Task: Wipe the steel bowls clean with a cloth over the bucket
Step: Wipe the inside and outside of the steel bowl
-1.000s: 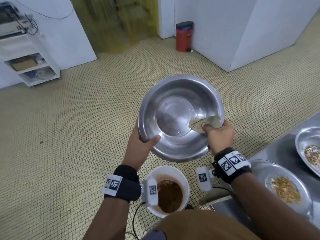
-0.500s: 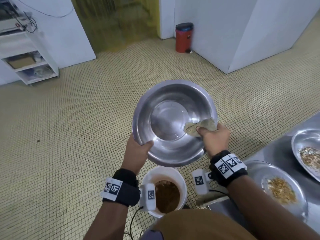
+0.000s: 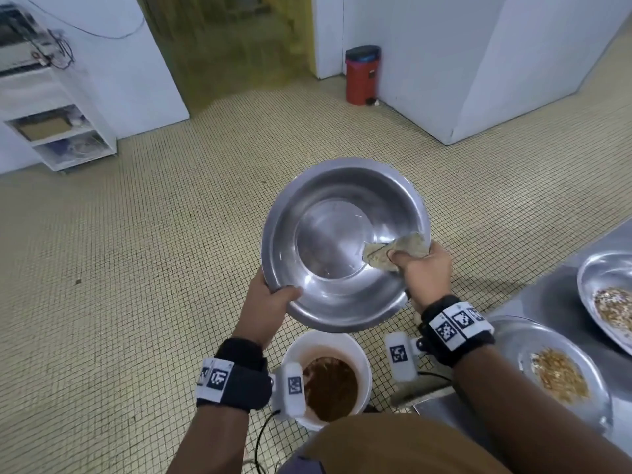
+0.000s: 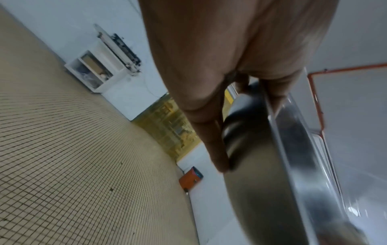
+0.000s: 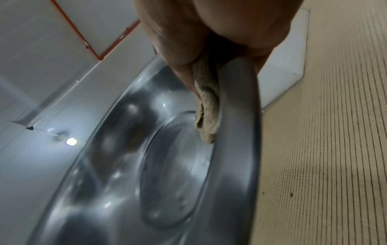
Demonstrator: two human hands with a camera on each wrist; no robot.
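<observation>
Holding the steel bowl [image 3: 345, 244] in the air, you keep it tilted so that its inside faces you, and it hangs above and a little beyond the white bucket [image 3: 326, 374] that stands on the tiled floor [image 3: 136, 268]. Your left hand [image 3: 265, 304] grips the bowl at its near left rim: the thumb lies over the rim on the inside, and in the left wrist view the fingers [image 4: 211, 132] lie long against the outer wall of the bowl. Your right hand [image 3: 422, 271] is at the right rim of the bowl and pinches the beige cloth [image 3: 393, 251], which is bunched and pressed on the inner wall, just beside the flat bottom. In the right wrist view the cloth [image 5: 206, 106] lies between your fingers and the steel, and the rim passes just beside your hand. The bucket holds a brown liquid, and it stands directly below the near edge of the bowl, between your two forearms. To the right of the bowl stands a steel counter [image 3: 547, 302], and on it are two steel plates [image 3: 513, 340] with food scraps. Far beyond the bowl a red bin [image 3: 361, 75] stands against the white wall, and a white shelf [image 3: 54, 131] stands far to the left of the bowl.
</observation>
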